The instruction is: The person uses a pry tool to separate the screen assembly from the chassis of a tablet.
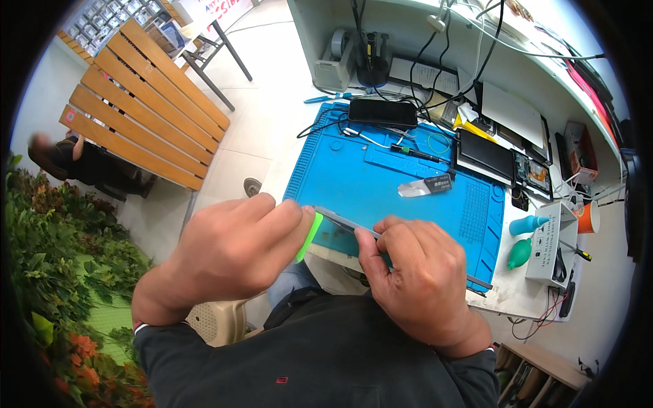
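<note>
My left hand [241, 248] is closed, with a flat bright green plastic piece [310, 238] sticking out below its fingers. That piece is next to the left end of a thin grey phone-like slab [340, 221], seen nearly edge-on. My right hand [422, 275] pinches the slab's right end between thumb and fingers. Both hands are over the near edge of a blue work mat [326, 177]. Most of the green piece is hidden by my left fingers, and I cannot tell whether it touches the slab.
On the mat lie a black phone [382, 113], a green-and-black pen-shaped tool [415, 154] and a silver-and-black blade-like piece [425, 185]. Opened devices [532, 173], cables, a green blower bulb [520, 253] and a white box [549, 245] crowd the right. A person [75, 156] is far left, by a slatted wooden panel [136, 109].
</note>
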### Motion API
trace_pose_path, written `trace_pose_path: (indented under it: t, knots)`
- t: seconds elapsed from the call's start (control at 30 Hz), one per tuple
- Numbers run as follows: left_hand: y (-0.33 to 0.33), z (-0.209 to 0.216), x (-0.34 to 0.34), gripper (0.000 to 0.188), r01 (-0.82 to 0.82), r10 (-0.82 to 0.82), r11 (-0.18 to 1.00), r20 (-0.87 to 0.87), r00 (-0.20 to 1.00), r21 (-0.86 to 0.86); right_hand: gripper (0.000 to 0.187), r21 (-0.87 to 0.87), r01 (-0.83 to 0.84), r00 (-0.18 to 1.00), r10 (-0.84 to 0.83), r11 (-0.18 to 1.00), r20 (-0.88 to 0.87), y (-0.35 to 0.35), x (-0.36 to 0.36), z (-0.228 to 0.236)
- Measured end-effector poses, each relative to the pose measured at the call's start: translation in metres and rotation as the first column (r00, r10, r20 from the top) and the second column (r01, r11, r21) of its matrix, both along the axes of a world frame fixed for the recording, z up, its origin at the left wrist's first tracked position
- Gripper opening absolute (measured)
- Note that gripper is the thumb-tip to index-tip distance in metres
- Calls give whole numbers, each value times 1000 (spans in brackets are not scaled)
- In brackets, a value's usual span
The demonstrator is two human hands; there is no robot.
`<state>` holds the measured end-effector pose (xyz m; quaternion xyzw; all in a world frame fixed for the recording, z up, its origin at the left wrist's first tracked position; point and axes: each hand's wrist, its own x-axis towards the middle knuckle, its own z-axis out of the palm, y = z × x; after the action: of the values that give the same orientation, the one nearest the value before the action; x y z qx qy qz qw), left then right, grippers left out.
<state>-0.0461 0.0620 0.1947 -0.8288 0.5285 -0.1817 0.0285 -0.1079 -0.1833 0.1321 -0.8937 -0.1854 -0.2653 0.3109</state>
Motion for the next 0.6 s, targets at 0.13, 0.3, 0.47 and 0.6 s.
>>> trace_pose_path:
  t: [0.13, 0.3, 0.47, 0.6]
  knots:
    - [12, -5, 16, 24, -55, 39, 983, -96, 995, -174, 31, 12, -8, 1000, 8, 1000, -4, 0, 4, 1]
    - [29, -44, 74, 29, -293, 63, 866, -491, 869, -406, 31, -3, -8, 1000, 8, 1000, 0, -4, 1, -1]
    - [1, -105, 126, 48, -409, 88, 899, -850, 520, -157, 25, -17, -6, 1000, 6, 1000, 6, 1, -6, -2]
    - [-58, -121, 161, 49, -134, -140, 944, -735, 663, -301, 27, 13, -9, 999, 9, 1000, 37, -2, -9, -5]
